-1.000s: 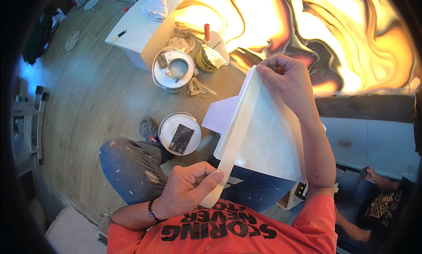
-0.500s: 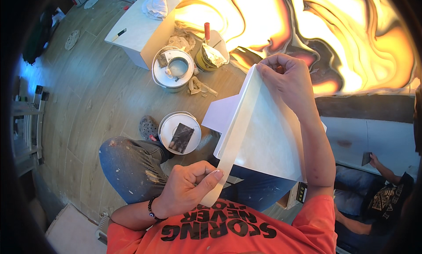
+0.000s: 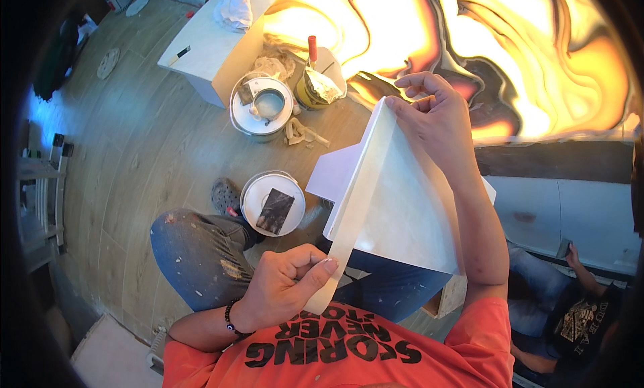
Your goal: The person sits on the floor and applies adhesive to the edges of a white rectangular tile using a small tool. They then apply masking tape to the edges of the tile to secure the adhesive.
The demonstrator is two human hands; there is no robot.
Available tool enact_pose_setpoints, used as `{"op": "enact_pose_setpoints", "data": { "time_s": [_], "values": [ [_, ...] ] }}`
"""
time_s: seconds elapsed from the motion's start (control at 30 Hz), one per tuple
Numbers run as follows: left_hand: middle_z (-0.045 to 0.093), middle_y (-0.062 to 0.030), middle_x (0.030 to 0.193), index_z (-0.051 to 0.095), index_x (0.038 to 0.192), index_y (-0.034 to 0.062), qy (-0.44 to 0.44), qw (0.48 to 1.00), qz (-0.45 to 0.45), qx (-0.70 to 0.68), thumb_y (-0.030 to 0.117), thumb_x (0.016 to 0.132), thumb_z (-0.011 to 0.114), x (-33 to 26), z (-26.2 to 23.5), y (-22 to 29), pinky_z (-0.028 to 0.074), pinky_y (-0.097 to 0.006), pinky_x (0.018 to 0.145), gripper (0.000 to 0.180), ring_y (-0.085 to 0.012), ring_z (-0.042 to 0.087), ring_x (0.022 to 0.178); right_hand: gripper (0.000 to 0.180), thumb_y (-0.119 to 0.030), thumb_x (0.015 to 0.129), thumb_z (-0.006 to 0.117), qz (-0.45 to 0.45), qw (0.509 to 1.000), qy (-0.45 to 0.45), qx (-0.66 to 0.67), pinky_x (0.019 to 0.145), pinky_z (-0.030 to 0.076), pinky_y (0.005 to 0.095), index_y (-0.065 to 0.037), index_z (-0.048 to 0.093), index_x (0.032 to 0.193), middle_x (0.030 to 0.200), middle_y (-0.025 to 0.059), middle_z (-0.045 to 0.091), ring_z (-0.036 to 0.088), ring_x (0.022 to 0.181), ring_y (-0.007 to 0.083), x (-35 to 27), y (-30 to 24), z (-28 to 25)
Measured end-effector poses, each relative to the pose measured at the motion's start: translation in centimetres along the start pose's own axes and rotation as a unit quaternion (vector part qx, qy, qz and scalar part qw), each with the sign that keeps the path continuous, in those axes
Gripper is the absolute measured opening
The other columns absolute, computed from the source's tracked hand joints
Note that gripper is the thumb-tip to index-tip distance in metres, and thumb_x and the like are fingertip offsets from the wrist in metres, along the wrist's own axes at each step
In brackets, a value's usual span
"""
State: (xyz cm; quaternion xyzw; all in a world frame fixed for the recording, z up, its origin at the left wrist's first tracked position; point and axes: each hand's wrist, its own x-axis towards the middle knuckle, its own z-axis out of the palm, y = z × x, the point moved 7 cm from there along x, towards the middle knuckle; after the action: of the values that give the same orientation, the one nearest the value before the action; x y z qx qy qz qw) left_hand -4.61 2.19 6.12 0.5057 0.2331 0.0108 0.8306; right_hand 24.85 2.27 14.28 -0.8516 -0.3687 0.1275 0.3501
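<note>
A white board-like piece [image 3: 406, 210] with a notched left side rests over my lap. A strip of pale masking tape [image 3: 356, 213] runs along its left edge and past the near corner. My left hand [image 3: 288, 281] pinches the tape's near end between thumb and fingers, just off the board. At the far tip, my right hand [image 3: 433, 116] touches the taped corner with its thumb, its fingers lifted and spread. The underside of the board is hidden.
A white lidded bucket [image 3: 274, 207] with a dark flat block stands left of the board. Farther back are another bucket [image 3: 258, 126], a yellow tub [image 3: 315, 89] and a white box-shaped piece [image 3: 208, 39]. Glowing marbled panels [image 3: 537, 59] fill the far right. At right sits a co-worker [image 3: 577, 314] holding a flat scraper.
My right fingers have lifted and spread from their pinch at the far corner. The left hand keeps its hold on the tape. The co-worker's scraper has turned and moved slightly.
</note>
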Motion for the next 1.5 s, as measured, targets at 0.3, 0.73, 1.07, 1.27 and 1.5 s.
{"op": "enact_pose_setpoints", "data": {
  "time_s": [0.3,0.73,1.07,1.27,1.5],
  "values": [
    [0.069,0.0024,0.072,0.071,0.103,-0.0031,0.01,0.999,-0.03,-0.022,0.019,0.106,0.063,-0.1,0.0,-0.4,0.039,-0.019,0.054,0.024,0.003,0.052,0.065,0.023,-0.008,0.09,0.076,-0.146,0.988,0.044,-0.039,0.074,0.057,0.0318,-0.001,0.071,0.112,0.102,0.0097,0.066,0.067,0.078,0.0187,-3.1,-0.4,-0.5],
    [0.074,-0.0122,0.084,0.065,0.103,-0.0051,-0.013,1.0,-0.021,-0.004,0.014,0.11,0.054,-0.1,-0.3,-0.4,0.06,-0.028,0.061,0.023,-0.0138,0.073,0.069,0.021,-0.017,0.093,0.075,-0.071,0.997,0.001,-0.037,0.072,0.053,0.0382,0.002,0.072,0.104,0.099,0.0145,0.067,0.069,0.074,0.0236,-2.1,-0.3,-0.7],
    [0.073,-0.0074,0.081,0.066,0.105,-0.0039,-0.007,0.997,-0.023,-0.071,0.015,0.109,0.057,-0.4,0.1,0.5,0.055,-0.024,0.061,0.021,-0.0079,0.069,0.07,0.02,-0.017,0.093,0.073,-0.04,0.996,-0.001,-0.076,0.074,0.053,0.0407,0.002,0.072,0.096,0.097,0.0141,0.069,0.071,0.075,0.0243,-1.6,-0.1,-0.5],
    [0.073,-0.0108,0.08,0.065,0.105,-0.0039,-0.013,0.998,-0.014,-0.053,0.015,0.11,0.055,-0.3,0.0,0.1,0.058,-0.027,0.06,0.022,-0.0119,0.07,0.067,0.02,-0.018,0.092,0.072,-0.035,0.996,0.005,-0.086,0.075,0.053,0.0413,0.002,0.072,0.093,0.095,0.0134,0.068,0.069,0.073,0.024,-1.5,-0.4,-0.4],
    [0.073,-0.0056,0.08,0.067,0.104,-0.0028,0.003,0.996,-0.026,-0.086,0.016,0.108,0.059,-0.5,0.0,0.6,0.056,-0.024,0.061,0.021,-0.0068,0.069,0.07,0.02,-0.018,0.09,0.073,-0.041,0.994,0.01,-0.098,0.075,0.053,0.0417,0.001,0.072,0.09,0.094,0.012,0.068,0.068,0.072,0.0235,-1.4,-0.5,-0.4]
  ]
}}
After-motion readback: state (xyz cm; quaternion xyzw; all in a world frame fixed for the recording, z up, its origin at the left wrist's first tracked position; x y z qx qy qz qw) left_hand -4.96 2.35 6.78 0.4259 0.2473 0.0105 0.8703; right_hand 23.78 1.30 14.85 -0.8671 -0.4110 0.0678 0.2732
